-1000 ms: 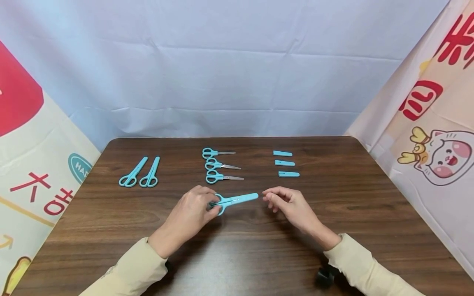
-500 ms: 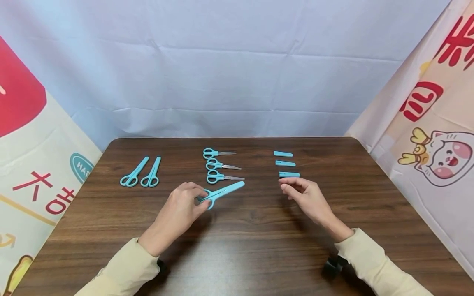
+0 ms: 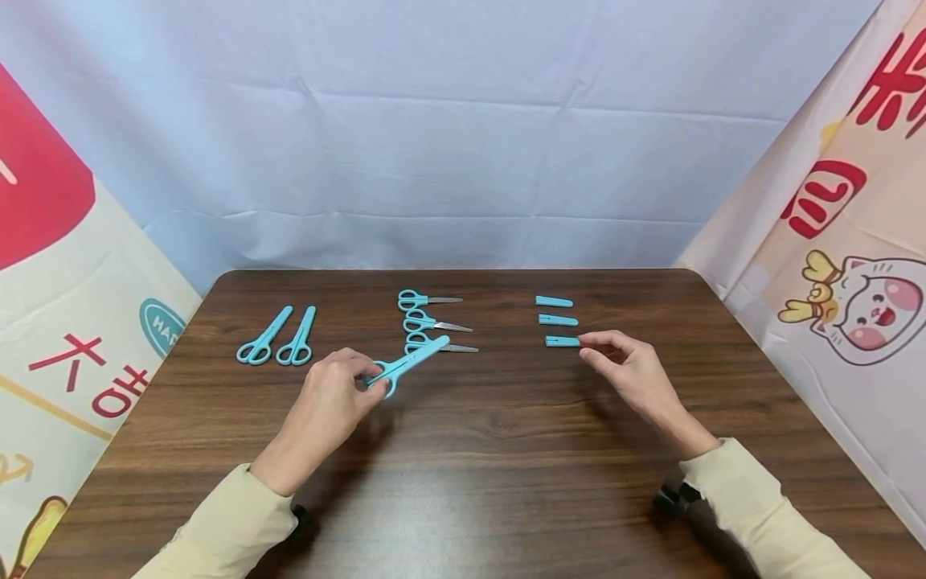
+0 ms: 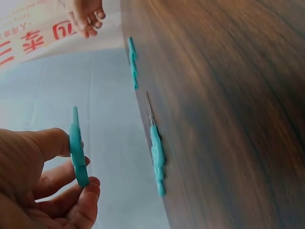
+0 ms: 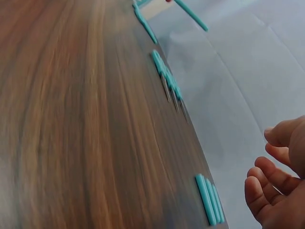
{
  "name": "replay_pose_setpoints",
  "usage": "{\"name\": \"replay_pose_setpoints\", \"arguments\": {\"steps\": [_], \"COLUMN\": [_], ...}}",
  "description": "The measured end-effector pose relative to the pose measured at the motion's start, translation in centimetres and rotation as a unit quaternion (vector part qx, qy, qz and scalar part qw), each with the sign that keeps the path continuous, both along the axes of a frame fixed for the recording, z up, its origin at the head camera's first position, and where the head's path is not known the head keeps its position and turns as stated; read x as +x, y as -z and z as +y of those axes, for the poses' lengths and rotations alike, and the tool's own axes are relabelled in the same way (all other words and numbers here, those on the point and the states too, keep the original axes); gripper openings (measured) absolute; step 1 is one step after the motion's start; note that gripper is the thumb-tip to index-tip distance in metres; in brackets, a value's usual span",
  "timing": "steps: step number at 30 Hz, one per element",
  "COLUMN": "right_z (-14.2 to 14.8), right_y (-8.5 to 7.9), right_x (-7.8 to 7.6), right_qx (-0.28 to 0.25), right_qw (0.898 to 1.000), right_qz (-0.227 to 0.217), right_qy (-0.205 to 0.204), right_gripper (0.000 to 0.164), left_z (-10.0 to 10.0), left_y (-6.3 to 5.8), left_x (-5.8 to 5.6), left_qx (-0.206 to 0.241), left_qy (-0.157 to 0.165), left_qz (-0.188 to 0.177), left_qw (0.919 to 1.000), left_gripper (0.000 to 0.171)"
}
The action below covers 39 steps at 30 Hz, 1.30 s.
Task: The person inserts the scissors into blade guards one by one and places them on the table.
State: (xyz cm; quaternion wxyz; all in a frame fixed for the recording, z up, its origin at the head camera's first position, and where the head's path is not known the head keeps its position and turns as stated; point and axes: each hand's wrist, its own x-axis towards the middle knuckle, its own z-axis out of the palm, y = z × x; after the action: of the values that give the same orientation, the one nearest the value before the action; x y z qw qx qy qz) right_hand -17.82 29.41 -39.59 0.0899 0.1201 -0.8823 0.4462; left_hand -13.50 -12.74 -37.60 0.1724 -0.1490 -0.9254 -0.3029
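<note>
My left hand (image 3: 325, 402) pinches the light-blue handles of a pair of scissors (image 3: 418, 359) whose blades are covered by a blue sheath. They are lifted off the table and point away to the right; the left wrist view shows these scissors (image 4: 75, 148) edge-on between thumb and fingers. Seen from the head, they partly cover the nearest of three bare-bladed scissors (image 3: 463, 349). My right hand (image 3: 640, 382) hovers by the tip of the nearest loose sheath (image 3: 561, 342). In the right wrist view, that hand (image 5: 281, 176) holds nothing, its fingers loosely bent and apart from the sheaths.
Two sheathed scissors, one (image 3: 265, 335) beside the other (image 3: 297, 336), lie at the table's left. Two more loose sheaths (image 3: 554, 301) lie behind the nearest one. White cloth (image 3: 463, 177) hangs behind the brown table (image 3: 492, 466), with printed cloth (image 3: 861, 265) at the sides.
The left hand has carried the sheathed scissors leftward and turned them to point farther away. My right hand has moved off to the right, away from the scissors' tip and towards the loose sheaths.
</note>
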Motion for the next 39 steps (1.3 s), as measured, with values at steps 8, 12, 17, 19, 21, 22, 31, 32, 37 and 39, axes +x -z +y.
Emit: {"name": "replay_pose_setpoints", "arguments": {"steps": [8,12,17,19,21,22,31,32,37,39], "right_z": [1.5,2.1,2.4,2.6,2.7,2.8,3.3,3.3,3.4,3.5], "right_y": [0.9,1.4,1.6,1.6,1.6,1.6,1.6,1.7,1.8,1.9], "right_x": [-1.0,-1.7,-2.2,-2.4,-2.5,-2.6,-3.7,-3.9,-4.4,-4.6], "right_qx": [0.046,0.056,0.071,0.079,0.086,0.089,0.115,0.119,0.134,0.138], "right_qw": [0.999,0.998,0.997,0.996,0.996,0.995,0.993,0.993,0.991,0.990], "right_qz": [0.021,0.034,0.041,0.040,0.039,0.037,0.028,0.027,0.017,0.010], "right_qy": [0.001,-0.001,0.001,0.004,0.006,0.008,0.007,0.004,-0.006,-0.009], "right_gripper": [0.031,0.028,0.025,0.025,0.025,0.025,0.026,0.027,0.028,0.029], "left_z": [-1.3,-1.8,-2.3,-2.4,-2.6,-2.7,-3.7,-3.8,-4.4,-4.6], "left_y": [0.0,0.0,0.0,0.1,0.1,0.1,0.1,0.1,0.1,0.1], "left_x": [-0.1,-0.1,-0.4,-0.6,-0.8,-0.9,-1.7,-1.9,-2.6,-2.9], "left_qx": [0.002,0.006,0.009,0.008,0.008,0.008,0.005,0.005,0.007,0.008], "left_qy": [-0.043,-0.064,-0.083,-0.088,-0.091,-0.092,-0.118,-0.122,-0.134,-0.137], "left_qz": [-0.022,-0.030,-0.025,-0.026,-0.029,-0.032,-0.058,-0.060,-0.072,-0.079], "left_qw": [0.9988,0.9975,0.9962,0.9958,0.9954,0.9952,0.9913,0.9907,0.9883,0.9875], "left_gripper": [0.006,0.006,0.005,0.006,0.006,0.006,0.012,0.013,0.015,0.016]}}
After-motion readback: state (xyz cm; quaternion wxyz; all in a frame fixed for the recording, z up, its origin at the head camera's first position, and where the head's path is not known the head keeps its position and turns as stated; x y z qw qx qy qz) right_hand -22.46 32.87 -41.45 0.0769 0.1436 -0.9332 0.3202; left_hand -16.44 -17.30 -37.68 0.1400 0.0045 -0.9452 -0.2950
